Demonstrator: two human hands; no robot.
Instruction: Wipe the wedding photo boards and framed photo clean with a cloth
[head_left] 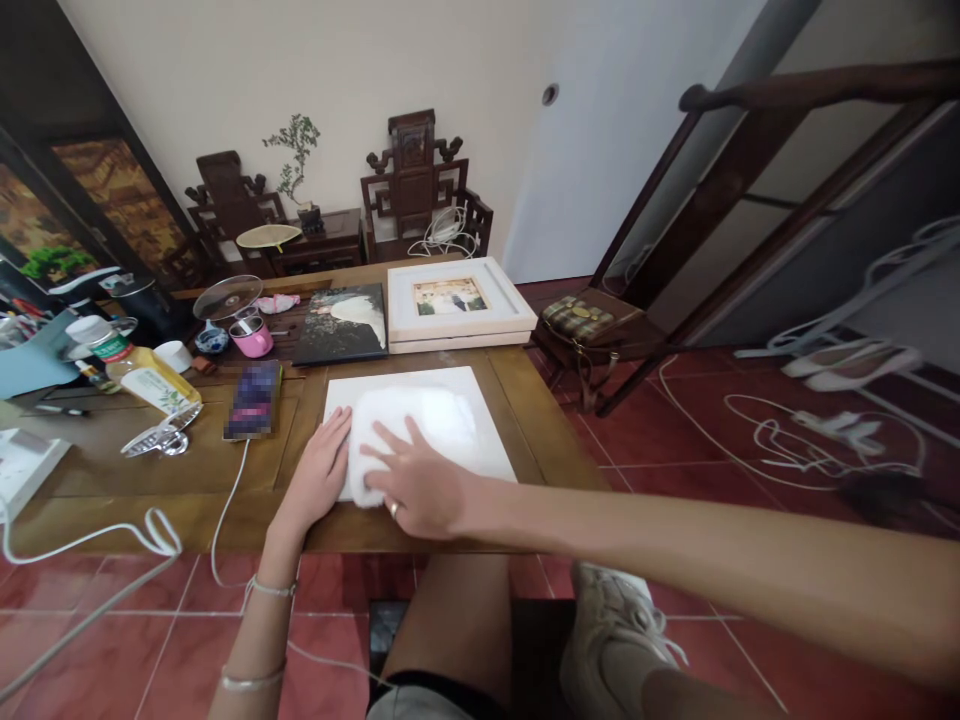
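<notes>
A white flat board or frame back (pixel 480 440) lies near the front edge of the wooden table (pixel 225 470). On it rests a folded white cloth (pixel 435 420). My right hand (pixel 412 480), with a ring on one finger, lies flat on the cloth with fingers spread. My left hand (pixel 319 470) rests flat at the board's left edge, fingers stretched out and together, touching the board and the cloth's side. Neither hand grips anything.
Behind the board lie a white picture frame (pixel 459 300) and a dark photo print (pixel 341 322). To the left are a phone (pixel 253 400) with a white cable, a pink cup (pixel 251 337), bottles and small items. Carved chairs stand at the back wall; cables lie on the red tiles.
</notes>
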